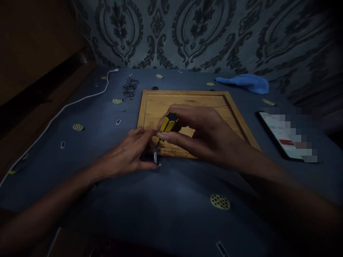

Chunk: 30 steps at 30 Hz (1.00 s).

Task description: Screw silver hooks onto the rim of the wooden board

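My right hand [199,134] grips a yellow and black screwdriver [168,123] by its handle, tip pointing down at the near left corner of a wooden board [187,101]. My left hand [131,153] pinches a small metal bracket [156,156] against that corner, right under the screwdriver tip. The tip itself is partly hidden by my fingers. The board lies flat on a dark blue cloth [171,192] and has a row of small holes along its near edge.
A pile of metal hooks [130,88] lies left of the board. A white cable [80,101] runs along the left side. A phone [284,137] rests to the right, a blue rag [245,82] at the back right. Patterned wallpaper rises behind.
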Tool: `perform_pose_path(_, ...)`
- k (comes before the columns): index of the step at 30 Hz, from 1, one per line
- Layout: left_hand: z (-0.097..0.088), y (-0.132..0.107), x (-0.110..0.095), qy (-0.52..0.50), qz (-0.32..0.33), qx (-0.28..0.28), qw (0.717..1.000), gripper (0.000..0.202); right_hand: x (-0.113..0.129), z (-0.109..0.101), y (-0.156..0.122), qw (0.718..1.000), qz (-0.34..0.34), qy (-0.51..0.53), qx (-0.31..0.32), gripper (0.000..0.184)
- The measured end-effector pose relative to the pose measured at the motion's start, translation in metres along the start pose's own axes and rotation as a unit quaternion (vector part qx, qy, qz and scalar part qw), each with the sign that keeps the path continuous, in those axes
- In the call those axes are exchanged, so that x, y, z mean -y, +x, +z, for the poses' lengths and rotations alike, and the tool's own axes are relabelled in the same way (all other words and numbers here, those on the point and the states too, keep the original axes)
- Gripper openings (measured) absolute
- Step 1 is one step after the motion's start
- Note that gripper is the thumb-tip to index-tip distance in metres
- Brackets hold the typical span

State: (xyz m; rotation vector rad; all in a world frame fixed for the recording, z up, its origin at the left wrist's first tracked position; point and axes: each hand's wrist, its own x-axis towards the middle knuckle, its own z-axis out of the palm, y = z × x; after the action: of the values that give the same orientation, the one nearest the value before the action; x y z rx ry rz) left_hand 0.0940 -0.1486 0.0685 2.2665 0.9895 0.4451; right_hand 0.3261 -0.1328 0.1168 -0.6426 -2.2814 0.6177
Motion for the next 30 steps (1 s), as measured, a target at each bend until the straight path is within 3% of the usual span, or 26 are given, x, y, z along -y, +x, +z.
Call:
perform_pose_path(10, 0.002, 0.001, 0.001, 0.030, 0.010, -0.005, 0.999, 0.041, 0.001, 0.006, 0.001, 0.999, -0.016, -0.024, -0.035, 0.035)
perform_pose_path(18, 0.001, 0.001, 0.001, 0.021, -0.014, 0.001, 1.000, 0.045, 0.000, 0.012, 0.000, 0.997, -0.033, -0.030, -0.059, 0.036)
perform_pose_path(21, 0.000, 0.001, -0.001, 0.010, -0.028, 0.001, 1.000, 0.053, 0.009, 0.005, 0.000, 0.996, 0.016, -0.003, -0.082, 0.034)
perform_pose_path(26, -0.001, 0.001, -0.001, 0.009, -0.019, 0.011, 1.000, 0.062, 0.020, -0.008, 0.002, 0.975, 0.066, 0.021, -0.210, 0.031)
perform_pose_path(30, -0.001, 0.000, 0.000, 0.022, -0.010, 0.010, 1.000, 0.069, 0.007, -0.005, -0.005, 0.974, 0.087, 0.031, -0.205, 0.033)
